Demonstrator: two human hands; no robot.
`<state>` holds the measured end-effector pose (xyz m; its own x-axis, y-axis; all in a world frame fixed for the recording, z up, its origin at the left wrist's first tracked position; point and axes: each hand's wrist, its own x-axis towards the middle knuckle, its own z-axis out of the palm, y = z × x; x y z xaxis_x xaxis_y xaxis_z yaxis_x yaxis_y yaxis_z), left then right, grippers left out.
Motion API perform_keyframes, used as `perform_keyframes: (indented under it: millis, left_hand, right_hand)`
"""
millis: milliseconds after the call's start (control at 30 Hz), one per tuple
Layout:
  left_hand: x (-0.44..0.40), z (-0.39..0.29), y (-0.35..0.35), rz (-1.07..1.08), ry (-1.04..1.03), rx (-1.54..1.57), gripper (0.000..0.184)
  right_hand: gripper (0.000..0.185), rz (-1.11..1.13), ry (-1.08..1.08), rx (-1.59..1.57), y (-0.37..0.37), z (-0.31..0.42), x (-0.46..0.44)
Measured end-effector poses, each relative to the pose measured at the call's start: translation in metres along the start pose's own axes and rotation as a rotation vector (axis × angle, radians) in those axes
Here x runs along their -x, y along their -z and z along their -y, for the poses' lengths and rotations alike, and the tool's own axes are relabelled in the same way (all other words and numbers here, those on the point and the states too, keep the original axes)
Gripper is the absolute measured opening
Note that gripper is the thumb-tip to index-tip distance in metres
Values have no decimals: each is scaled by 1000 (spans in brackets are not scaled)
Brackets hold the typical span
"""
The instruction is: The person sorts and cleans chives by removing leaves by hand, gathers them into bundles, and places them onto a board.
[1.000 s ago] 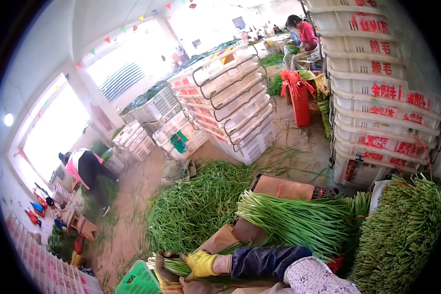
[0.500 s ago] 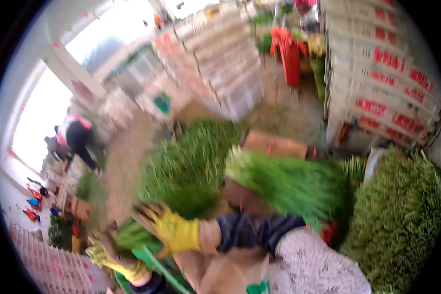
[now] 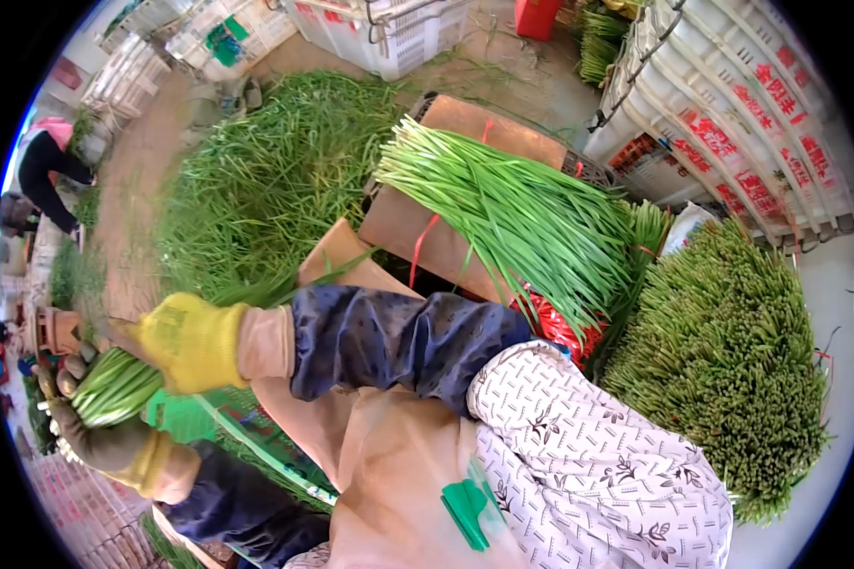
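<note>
My left hand (image 3: 109, 441), in a yellow glove with a dark coated palm, curls its fingers around a bunch of green chives (image 3: 116, 387) at the lower left. From above, my right hand (image 3: 185, 343), gloved the same way, presses against the bunch; its fingertips are partly hidden. The pale cut ends of the bunch point down and left. Below my right wrist is a green plastic basket (image 3: 188, 422) with stalks in it. A large sheaf of chives (image 3: 512, 209) lies on a brown board (image 3: 436, 237) in front of me.
Loose green leaves (image 3: 266, 171) are heaped on the floor ahead. Many tied stalks (image 3: 726, 370) stand packed at the right. White crates (image 3: 731, 123) are stacked at the upper right, with another crate (image 3: 389, 38) ahead. A person (image 3: 47, 171) bends over at the far left.
The view has swung down and left. My hands, earlier spread apart over the basket's stalks, have come together around a bunch of chives and moved out to the left.
</note>
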<state>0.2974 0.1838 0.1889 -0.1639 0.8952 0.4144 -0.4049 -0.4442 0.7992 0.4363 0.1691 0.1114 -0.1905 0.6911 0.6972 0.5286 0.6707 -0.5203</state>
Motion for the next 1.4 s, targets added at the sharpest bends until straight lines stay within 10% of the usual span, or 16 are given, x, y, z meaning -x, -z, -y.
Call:
perform_keyframes:
  millis: [133,233,333,433,667,933,1267,1400]
  left_hand:
    - [-85,50,108,213,396,305,43]
    - [-40,66,60,261,-36,-455,44]
    - [-127,68,156,-90,153,-85,41]
    - [-128,124,186,55,228,186,38]
    - [-35,165,15,336,373,20,42]
    - [21,180,-124,620,378,-202,35]
    - [99,247,-259,625,562,55,26]
    - [151,303,-310,835,283,-136,27]
  right_hand:
    - [41,234,-30,280,20,-12,-9]
    - [28,299,351,765,95,-30,21]
    - [29,165,-275,186,188,-79,78]
    - [39,219,-597,387,276,-39,86]
    - [31,104,-1218,82,347,-21,146]
    - [57,-58,-1143,407,363,-101,202]
    - [80,474,-1398,357,280,-190,253]
    - [77,559,-1288,300,283,-201,268]
